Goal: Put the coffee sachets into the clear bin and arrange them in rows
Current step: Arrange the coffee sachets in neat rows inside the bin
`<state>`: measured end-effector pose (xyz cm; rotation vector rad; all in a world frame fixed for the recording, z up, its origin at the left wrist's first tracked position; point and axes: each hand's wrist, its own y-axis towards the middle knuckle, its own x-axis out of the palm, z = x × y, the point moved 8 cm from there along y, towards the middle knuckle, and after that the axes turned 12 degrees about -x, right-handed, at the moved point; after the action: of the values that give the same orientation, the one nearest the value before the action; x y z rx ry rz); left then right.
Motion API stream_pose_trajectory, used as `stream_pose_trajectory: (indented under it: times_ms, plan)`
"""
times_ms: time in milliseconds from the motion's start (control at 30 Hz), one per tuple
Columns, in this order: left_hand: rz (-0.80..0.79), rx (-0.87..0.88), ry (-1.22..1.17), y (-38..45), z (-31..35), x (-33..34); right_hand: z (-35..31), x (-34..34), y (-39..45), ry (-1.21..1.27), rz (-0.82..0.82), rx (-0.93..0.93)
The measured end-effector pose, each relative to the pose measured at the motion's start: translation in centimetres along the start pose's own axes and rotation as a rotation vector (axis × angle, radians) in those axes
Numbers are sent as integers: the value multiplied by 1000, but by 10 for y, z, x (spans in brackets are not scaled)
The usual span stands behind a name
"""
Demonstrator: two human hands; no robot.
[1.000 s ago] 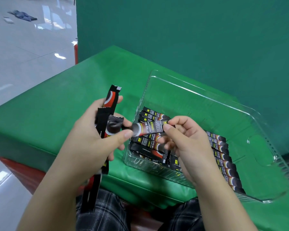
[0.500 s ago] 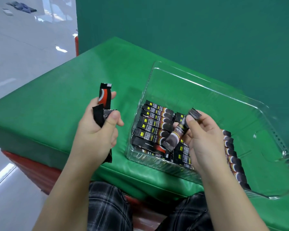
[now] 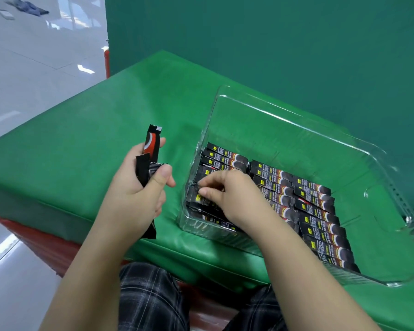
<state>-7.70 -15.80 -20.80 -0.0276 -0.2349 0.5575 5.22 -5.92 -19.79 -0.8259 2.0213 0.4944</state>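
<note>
A clear plastic bin [image 3: 285, 120] sits on the green padded table. Black coffee sachets [image 3: 320, 225] lie in rows along its near side. My right hand [image 3: 230, 194] reaches into the bin's left row and pinches a sachet [image 3: 202, 199] down among the others. To the left of the bin, my left hand [image 3: 139, 189] grips a small bundle of sachets [image 3: 151, 149] upright above the table; one shows a red and white end. My right hand hides part of the left row.
The green padded table [image 3: 81, 139] spreads to the left of the bin, with its near edge just above my knees. A green backdrop [image 3: 273, 44] rises behind the bin. White tiled floor [image 3: 34, 68] lies to the left.
My right hand took one sachet from the left hand's bundle, carried it over the bin and lowered it into the left row. The left hand stayed beside the bin with the remaining bundle.
</note>
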Motion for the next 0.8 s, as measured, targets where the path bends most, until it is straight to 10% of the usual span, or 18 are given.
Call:
stream_pose_trajectory:
  times_ms: [567,800]
  plan:
    - [12,-36,27,-2,0,1,13,-7,-17,-277,-110,34]
    - [20,-164,-44,-7,-1,-2,-30,-35,-24,-55,229,-137]
